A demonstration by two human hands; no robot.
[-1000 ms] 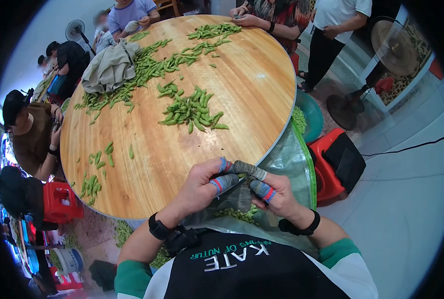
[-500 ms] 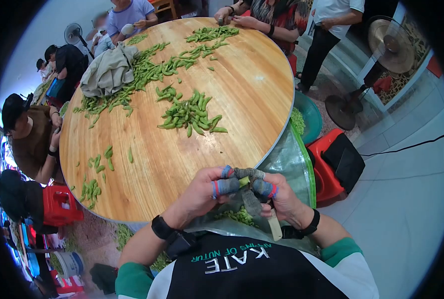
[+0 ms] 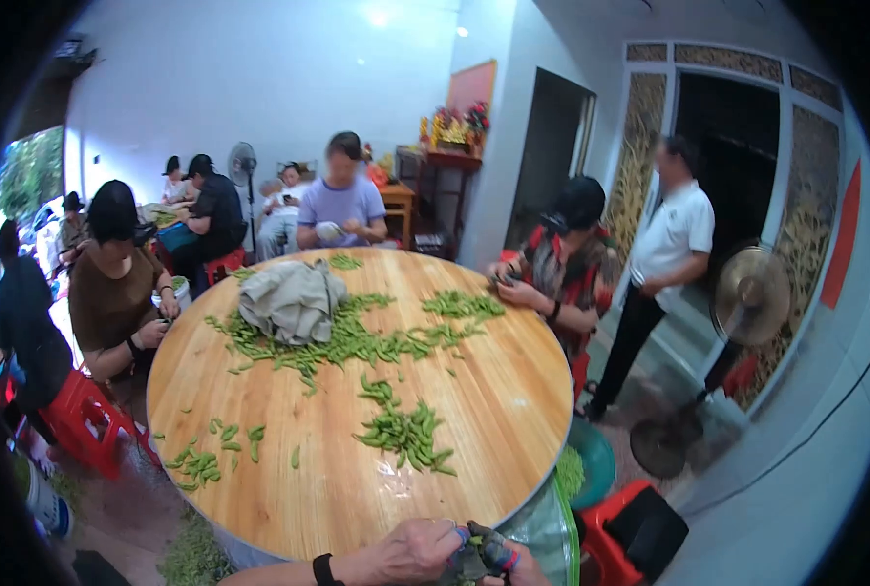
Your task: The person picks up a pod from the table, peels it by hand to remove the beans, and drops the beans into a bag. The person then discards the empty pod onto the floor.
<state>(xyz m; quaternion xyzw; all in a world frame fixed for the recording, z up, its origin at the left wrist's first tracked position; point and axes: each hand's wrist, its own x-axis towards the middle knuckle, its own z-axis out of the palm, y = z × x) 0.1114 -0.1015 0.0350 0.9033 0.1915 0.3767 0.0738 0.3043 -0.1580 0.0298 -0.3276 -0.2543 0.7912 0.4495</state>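
Observation:
At the bottom edge, my left hand (image 3: 415, 552) and my right hand (image 3: 525, 568) are close together, with coverings on the fingertips. My left fingers pinch a green bean pod (image 3: 475, 541), partly hidden between the hands. My right hand is closed and cut off by the frame; the cream-handled knife seen in it earlier is out of sight now. Beyond my hands, a small pile of bean pods (image 3: 405, 430) lies on the round wooden table (image 3: 357, 518).
A grey cloth (image 3: 293, 301) sits among more pods at the table's far side. People sit around the table, and one person (image 3: 669, 234) stands at right. A green basin (image 3: 591, 459), red stool (image 3: 606, 537) and fan (image 3: 750, 293) are on the right.
The view has tilted up, so my hands now sit lower in the frame and are partly cut off. The knife handle has dropped out of view. My hands remain together.

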